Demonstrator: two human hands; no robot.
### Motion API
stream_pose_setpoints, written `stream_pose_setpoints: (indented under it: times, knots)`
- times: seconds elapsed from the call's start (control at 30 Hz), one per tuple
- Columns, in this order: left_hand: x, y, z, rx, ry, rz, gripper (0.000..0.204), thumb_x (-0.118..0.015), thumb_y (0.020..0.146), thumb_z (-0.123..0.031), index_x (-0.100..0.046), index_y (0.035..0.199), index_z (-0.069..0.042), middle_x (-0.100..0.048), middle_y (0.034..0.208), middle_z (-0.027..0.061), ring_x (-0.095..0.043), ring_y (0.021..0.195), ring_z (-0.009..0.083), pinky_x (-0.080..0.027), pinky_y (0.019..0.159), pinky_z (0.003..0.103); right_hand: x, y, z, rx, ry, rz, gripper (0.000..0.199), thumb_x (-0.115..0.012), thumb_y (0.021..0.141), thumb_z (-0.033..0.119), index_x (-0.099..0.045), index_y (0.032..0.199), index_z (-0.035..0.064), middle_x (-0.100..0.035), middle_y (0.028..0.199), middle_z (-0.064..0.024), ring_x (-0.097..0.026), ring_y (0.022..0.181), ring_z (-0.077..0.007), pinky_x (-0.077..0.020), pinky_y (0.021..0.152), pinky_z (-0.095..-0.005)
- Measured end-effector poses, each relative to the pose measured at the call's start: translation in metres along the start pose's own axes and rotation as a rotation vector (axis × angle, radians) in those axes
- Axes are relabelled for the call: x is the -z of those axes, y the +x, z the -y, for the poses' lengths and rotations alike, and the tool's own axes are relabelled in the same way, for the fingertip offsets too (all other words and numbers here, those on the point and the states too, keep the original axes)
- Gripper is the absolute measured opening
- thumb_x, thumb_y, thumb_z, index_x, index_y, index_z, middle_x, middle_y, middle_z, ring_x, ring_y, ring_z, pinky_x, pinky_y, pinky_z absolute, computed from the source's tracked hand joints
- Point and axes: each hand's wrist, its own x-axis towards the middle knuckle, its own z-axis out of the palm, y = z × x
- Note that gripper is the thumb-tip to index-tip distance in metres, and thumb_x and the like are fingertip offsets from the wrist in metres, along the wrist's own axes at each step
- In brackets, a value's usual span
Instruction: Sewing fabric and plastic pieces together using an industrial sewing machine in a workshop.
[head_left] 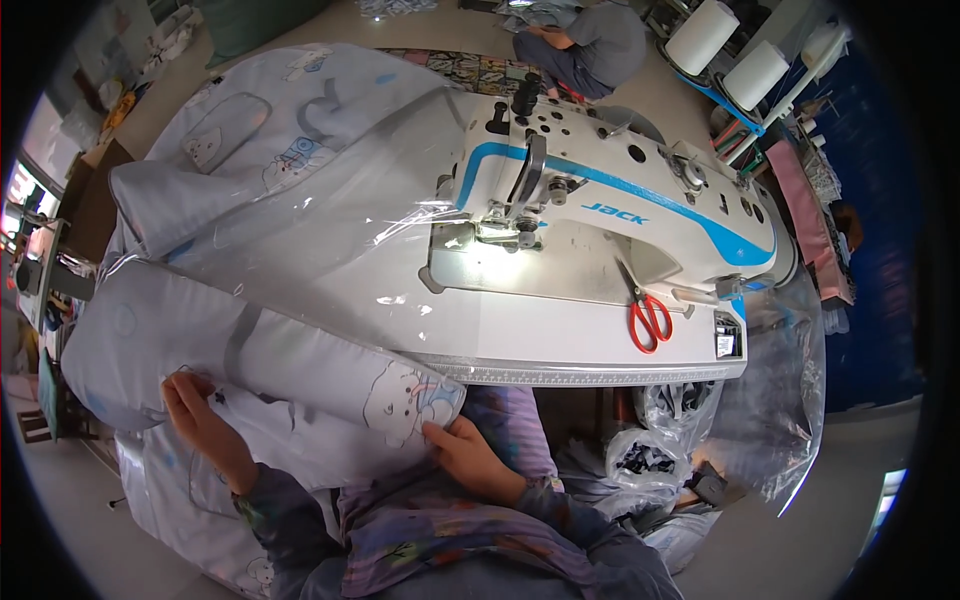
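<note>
A pale grey cloth (300, 385) printed with cartoon animals lies folded over the table's front edge and my lap. My left hand (205, 425) pinches a fold of it at the left, with the fingertips partly hidden. At the right, my right hand (472, 458) grips the cloth's corner beside a printed white animal, thumb on top. Beyond both hands stands a white and blue sewing machine (620, 200), its lamp lit over the metal plate. No cloth shows under its needle area. Red-handled thread scissors (650, 322) rest on the machine bed, right of the needle.
More of the printed cloth (260, 130) heaps at the far left, by clear plastic sheeting (370, 190). A ruler strip (600, 376) edges the table. White thread cones (702, 38) stand at back right. Bags of scraps (650, 455) sit below the table. Another person (595, 45) sits on the floor beyond.
</note>
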Motion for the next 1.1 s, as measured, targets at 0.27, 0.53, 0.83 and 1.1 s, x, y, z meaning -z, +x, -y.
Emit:
stream_pose_setpoints:
  times: [0.27,0.53,0.83,1.1]
  knots:
    - [-0.048,-0.108,-0.058,-0.378,0.021,0.622,0.006,-0.059,0.089,-0.006,-0.056,0.086,-0.001,-0.056,0.083,0.0111,-0.055,0.075,0.0239,-0.044,0.068,0.034,-0.003,0.012,0.008,0.05,0.003,0.105,0.024,-0.054,0.101,0.016,-0.059,0.122,0.0056,-0.064,0.114,-0.002,-0.059,0.105,-0.0118,-0.0462,0.088,-0.0277]
    - [-0.13,-0.137,-0.054,-0.663,0.181,1.088,0.034,-0.064,0.086,-0.012,-0.059,0.119,-0.006,-0.057,0.117,0.0114,-0.055,0.11,0.0336,-0.039,0.106,0.048,0.012,0.018,-0.029,0.297,-0.663,0.25,0.036,-0.053,0.1,0.013,-0.051,0.133,-0.0008,-0.06,0.125,-0.0087,-0.054,0.117,-0.018,-0.0415,0.102,-0.032]
    - [-0.125,-0.115,-0.037,-0.68,0.283,1.204,0.045,-0.059,0.09,-0.012,-0.052,0.133,-0.003,-0.051,0.132,0.0149,-0.047,0.127,0.0339,-0.033,0.111,0.05,-0.015,0.007,-0.014,0.252,-0.453,0.308,0.031,-0.054,0.102,0.018,-0.058,0.125,-0.0016,-0.063,0.119,-0.005,-0.054,0.112,-0.0123,-0.0422,0.097,-0.0288]
    - [-0.153,-0.108,-0.035,-0.77,0.258,1.203,0.04,-0.059,0.089,-0.009,-0.054,0.127,0.001,-0.052,0.128,0.014,-0.047,0.125,0.0315,-0.037,0.107,0.047,-0.021,-0.001,0.0,0.199,-0.382,0.081,0.03,-0.055,0.101,0.017,-0.057,0.125,-0.0006,-0.064,0.114,-0.0039,-0.055,0.107,-0.0118,-0.0448,0.093,-0.0293]
